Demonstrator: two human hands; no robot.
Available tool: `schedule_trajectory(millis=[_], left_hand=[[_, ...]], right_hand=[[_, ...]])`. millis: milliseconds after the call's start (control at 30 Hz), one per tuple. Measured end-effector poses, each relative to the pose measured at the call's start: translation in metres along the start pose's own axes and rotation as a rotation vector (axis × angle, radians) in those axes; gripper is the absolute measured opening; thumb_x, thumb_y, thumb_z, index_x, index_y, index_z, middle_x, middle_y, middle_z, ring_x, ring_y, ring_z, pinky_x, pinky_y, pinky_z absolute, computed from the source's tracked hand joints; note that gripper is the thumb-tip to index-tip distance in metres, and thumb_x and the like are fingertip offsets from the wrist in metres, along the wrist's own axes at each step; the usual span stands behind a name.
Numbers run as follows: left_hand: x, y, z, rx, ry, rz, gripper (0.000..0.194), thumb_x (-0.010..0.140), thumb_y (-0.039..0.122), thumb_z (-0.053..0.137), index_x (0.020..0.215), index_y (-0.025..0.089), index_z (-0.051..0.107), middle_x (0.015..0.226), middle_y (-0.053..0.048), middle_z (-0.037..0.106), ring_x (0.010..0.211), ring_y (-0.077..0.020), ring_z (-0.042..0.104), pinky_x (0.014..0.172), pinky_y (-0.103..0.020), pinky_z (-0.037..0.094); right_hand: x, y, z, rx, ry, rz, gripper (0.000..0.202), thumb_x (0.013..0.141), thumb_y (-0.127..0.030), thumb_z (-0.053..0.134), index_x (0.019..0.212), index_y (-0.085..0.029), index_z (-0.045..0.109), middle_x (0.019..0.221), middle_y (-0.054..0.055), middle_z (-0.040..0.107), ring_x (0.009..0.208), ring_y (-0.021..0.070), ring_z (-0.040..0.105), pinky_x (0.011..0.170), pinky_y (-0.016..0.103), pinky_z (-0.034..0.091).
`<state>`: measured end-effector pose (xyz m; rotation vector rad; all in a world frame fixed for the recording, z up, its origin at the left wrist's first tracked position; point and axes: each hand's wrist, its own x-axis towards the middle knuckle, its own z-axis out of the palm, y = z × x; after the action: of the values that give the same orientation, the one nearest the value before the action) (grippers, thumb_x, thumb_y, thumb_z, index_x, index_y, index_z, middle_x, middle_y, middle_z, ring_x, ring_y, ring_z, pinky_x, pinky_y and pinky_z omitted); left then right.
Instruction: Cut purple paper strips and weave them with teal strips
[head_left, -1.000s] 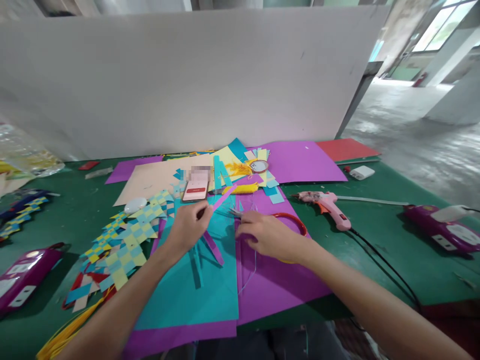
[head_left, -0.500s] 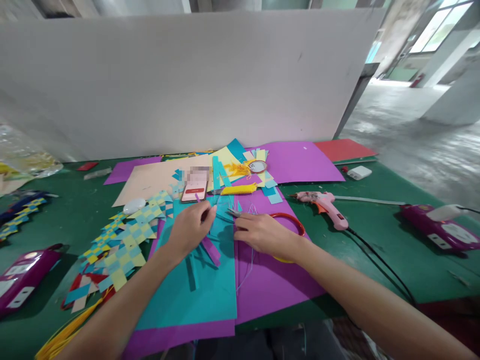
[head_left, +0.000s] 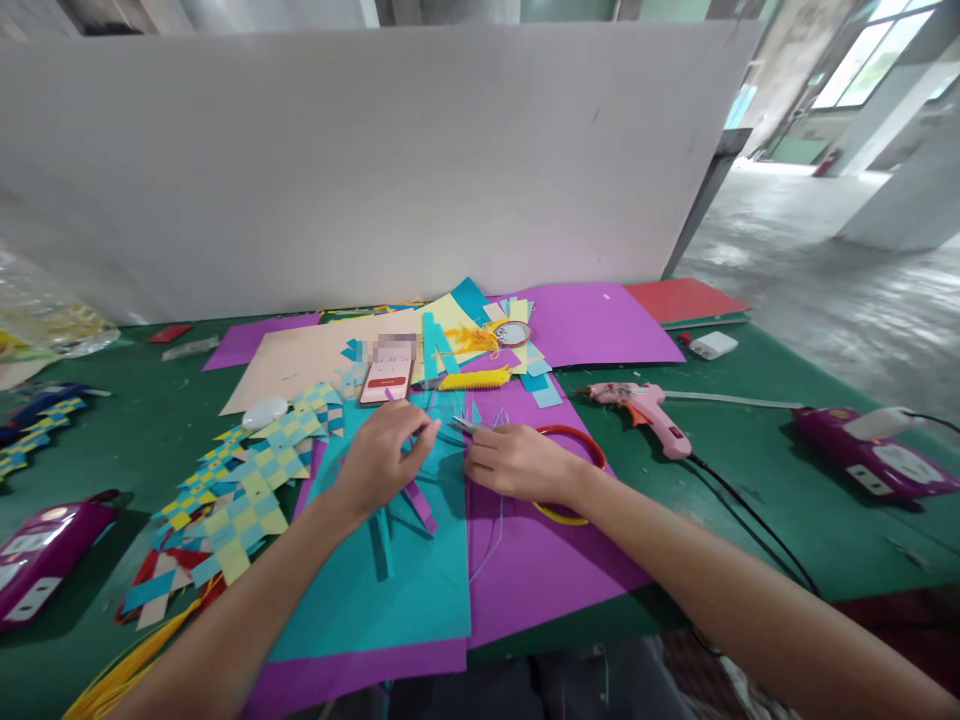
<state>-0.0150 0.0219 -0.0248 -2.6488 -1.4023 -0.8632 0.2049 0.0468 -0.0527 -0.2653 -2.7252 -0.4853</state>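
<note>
My left hand (head_left: 386, 455) is closed over crossing paper strips above a teal sheet (head_left: 420, 610). A purple paper strip (head_left: 420, 507) sticks out below and above this hand, and a teal strip (head_left: 384, 545) hangs under it. Exactly how the fingers grip the strips is hidden. My right hand (head_left: 517, 460) is wrapped around a pair of scissors, whose blade tips (head_left: 463, 424) point left toward the left hand. The red handle loop (head_left: 592, 443) and the yellow loop (head_left: 559, 516) show beside my right wrist.
A yellow-handled cutter (head_left: 476, 379) and a phone (head_left: 388, 370) lie beyond my hands. Woven checkered paper pieces (head_left: 251, 500) are on the left. A pink glue gun (head_left: 652, 408) with a black cord lies right. A white board (head_left: 375, 170) stands behind.
My left thumb and forefinger have shifted slightly and now show a small gap. The scissors stay in my right hand with little movement. The view has moved slightly.
</note>
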Motion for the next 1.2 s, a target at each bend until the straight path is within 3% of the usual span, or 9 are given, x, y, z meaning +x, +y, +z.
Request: schedule_trajectory(millis=[167,267,433,700,800,900,1067,1200], left_hand=[[0.0,0.001,0.0,0.024,-0.014,0.02,0.028,0.097,0.025,0.041,0.071,0.019,0.047,0.069,-0.001,0.049,0.071,-0.0177,0.046,0.069,-0.031,0.037],[-0.001,0.001,0.0,0.026,-0.013,0.017,0.029,0.097,0.025,0.041,0.07,0.018,0.048,0.068,-0.002,0.05,0.07,-0.0176,0.046,0.068,-0.03,0.036],[-0.002,0.0,0.0,0.043,-0.016,0.021,0.029,0.097,0.025,0.041,0.07,0.018,0.049,0.068,-0.002,0.05,0.071,-0.0178,0.046,0.068,-0.03,0.036],[-0.003,-0.002,0.002,0.074,-0.041,0.022,0.031,0.098,0.028,0.039,0.072,0.018,0.051,0.07,-0.003,0.053,0.071,-0.0181,0.047,0.069,-0.032,0.038],[-0.004,-0.002,0.001,0.076,-0.048,0.017,0.031,0.098,0.03,0.04,0.073,0.018,0.053,0.072,-0.004,0.055,0.072,-0.0186,0.048,0.069,-0.032,0.039],[-0.004,-0.002,0.001,0.069,-0.048,0.016,0.03,0.098,0.03,0.04,0.075,0.017,0.055,0.073,-0.004,0.058,0.073,-0.0188,0.05,0.069,-0.032,0.04],[-0.003,0.0,0.0,0.021,-0.021,-0.004,0.026,0.097,0.029,0.041,0.082,0.017,0.059,0.08,-0.006,0.063,0.078,-0.0199,0.056,0.074,-0.033,0.043],[-0.003,0.003,-0.002,-0.067,0.002,-0.043,0.023,0.097,0.03,0.042,0.094,0.018,0.062,0.091,-0.007,0.068,0.088,-0.0207,0.061,0.08,-0.033,0.046]], right_hand=[[-0.002,0.001,-0.003,0.024,0.045,0.011,0.02,0.096,-0.016,0.048,0.08,-0.015,0.061,0.081,0.003,0.063,0.081,0.0174,0.056,0.058,0.028,0.039],[-0.002,-0.003,-0.006,0.007,0.06,-0.062,0.021,0.094,-0.012,0.049,0.076,-0.014,0.059,0.075,0.002,0.06,0.076,0.0163,0.056,0.061,0.03,0.041],[0.0,-0.009,-0.005,-0.038,0.086,-0.152,0.025,0.094,-0.007,0.045,0.073,-0.014,0.056,0.068,0.001,0.056,0.068,0.0138,0.053,0.052,0.029,0.034],[-0.013,0.008,-0.017,0.011,0.132,-0.177,0.021,0.093,-0.009,0.046,0.077,-0.015,0.058,0.069,0.001,0.056,0.067,0.014,0.051,0.051,0.029,0.034],[-0.02,0.01,-0.019,0.184,0.21,-0.032,0.017,0.091,-0.009,0.047,0.082,-0.016,0.059,0.072,0.002,0.059,0.069,0.0144,0.051,0.06,0.028,0.041],[-0.017,0.007,-0.022,0.494,0.405,0.261,0.013,0.087,-0.009,0.049,0.083,-0.017,0.059,0.075,0.004,0.062,0.072,0.0151,0.053,0.064,0.028,0.044],[0.005,0.007,-0.044,0.914,0.575,0.721,0.005,0.085,-0.018,0.056,0.081,-0.02,0.057,0.082,0.001,0.059,0.069,0.0118,0.052,0.063,0.026,0.045],[0.023,0.015,-0.064,1.223,0.707,0.831,0.011,0.088,-0.028,0.058,0.081,-0.021,0.053,0.077,-0.001,0.052,0.061,0.009,0.049,0.054,0.023,0.044]])
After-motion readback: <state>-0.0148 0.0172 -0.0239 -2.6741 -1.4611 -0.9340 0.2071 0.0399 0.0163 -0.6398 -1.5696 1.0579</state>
